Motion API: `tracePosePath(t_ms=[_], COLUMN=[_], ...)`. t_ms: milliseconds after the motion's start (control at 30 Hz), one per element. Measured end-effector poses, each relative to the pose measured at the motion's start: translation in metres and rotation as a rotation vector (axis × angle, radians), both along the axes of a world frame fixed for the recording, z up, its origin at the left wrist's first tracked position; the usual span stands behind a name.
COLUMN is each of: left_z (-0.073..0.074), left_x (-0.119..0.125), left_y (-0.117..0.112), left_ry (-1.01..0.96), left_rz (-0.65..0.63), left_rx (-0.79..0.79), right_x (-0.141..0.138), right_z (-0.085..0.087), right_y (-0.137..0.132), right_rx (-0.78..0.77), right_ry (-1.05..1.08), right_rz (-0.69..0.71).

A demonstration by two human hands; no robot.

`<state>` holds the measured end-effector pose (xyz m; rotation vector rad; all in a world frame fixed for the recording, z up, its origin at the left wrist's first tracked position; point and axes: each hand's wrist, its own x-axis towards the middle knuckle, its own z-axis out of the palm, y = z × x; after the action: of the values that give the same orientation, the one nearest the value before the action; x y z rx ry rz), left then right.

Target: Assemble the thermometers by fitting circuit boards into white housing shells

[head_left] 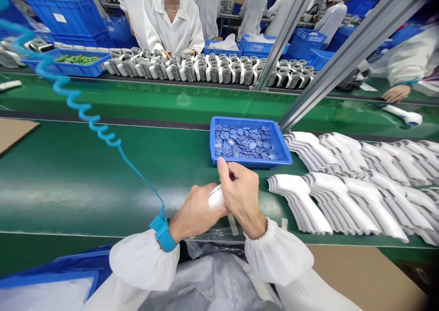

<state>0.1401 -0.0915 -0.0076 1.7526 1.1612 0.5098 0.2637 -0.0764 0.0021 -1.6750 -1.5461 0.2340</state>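
My left hand (195,212) is closed around a white plastic shell piece (216,196), held just above the near edge of the green bench. My right hand (240,194) curls over the top of the same piece, fingers pinched against it. A blue wrist strap (163,232) with a coiled blue cord (85,114) sits on my left wrist. Just beyond my hands stands a blue tray (283,148) holding several small blue-grey parts (243,142).
Rows of white handle-shaped shells (343,187) lie to the right. A green conveyor (154,103) runs across the middle, with grey-white housings (206,68) lined up behind it. Workers in white coats stand opposite; another person's hand (396,93) rests at far right. Slanted metal rails (329,59) rise from the bench.
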Motion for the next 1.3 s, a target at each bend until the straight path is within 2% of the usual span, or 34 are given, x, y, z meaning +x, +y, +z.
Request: tracePosePath(t_ms=[67,233,433,533,667,767,833,900,1000,1100,1200,1300], left_z=[-0.003,-0.006,-0.002,-0.006,-0.004,-0.001,-0.002,-0.007,-0.016,-0.013,0.003,0.020], left_x=[-0.001,0.001,0.003,0.004,0.000,-0.006,-0.007,-0.004,0.004,0.001,-0.026,-0.068], left_y=[-0.004,-0.017,-0.010,-0.007,-0.004,-0.004,-0.005,-0.009,-0.017,-0.024,-0.023,-0.014], left_ry=[0.015,0.176,0.075,0.129,0.111,-0.013,-0.039,0.028,0.168,0.139,0.151,0.323], left_rz=[-0.018,0.037,-0.115,-0.068,-0.035,0.033,0.069,0.061,0.100,0.129,0.117,0.180], left_rx=[0.047,0.255,0.222,0.246,0.231,0.122,0.081,0.141,0.273,0.251,0.160,0.182], right_x=[-0.001,-0.003,-0.009,-0.013,-0.009,-0.001,0.002,0.002,-0.003,-0.002,0.015,0.042], right_z=[0.001,-0.002,-0.007,-0.007,-0.005,0.000,0.001,-0.001,-0.005,0.000,0.013,0.021], right_y=[-0.003,-0.014,-0.021,-0.017,-0.010,-0.007,-0.005,-0.005,-0.009,-0.011,0.002,0.038], right_rx=[-0.006,0.147,0.231,0.249,0.276,0.188,0.082,0.006,-0.027,-0.116,-0.247,-0.247], right_ry=[-0.052,-0.016,-0.175,-0.165,-0.020,0.095,0.075,0.002,-0.042,-0.022,-0.004,-0.196], right_rz=[0.060,0.094,0.143,0.114,0.060,-0.050,-0.002,0.065,0.000,0.067,0.229,0.265])
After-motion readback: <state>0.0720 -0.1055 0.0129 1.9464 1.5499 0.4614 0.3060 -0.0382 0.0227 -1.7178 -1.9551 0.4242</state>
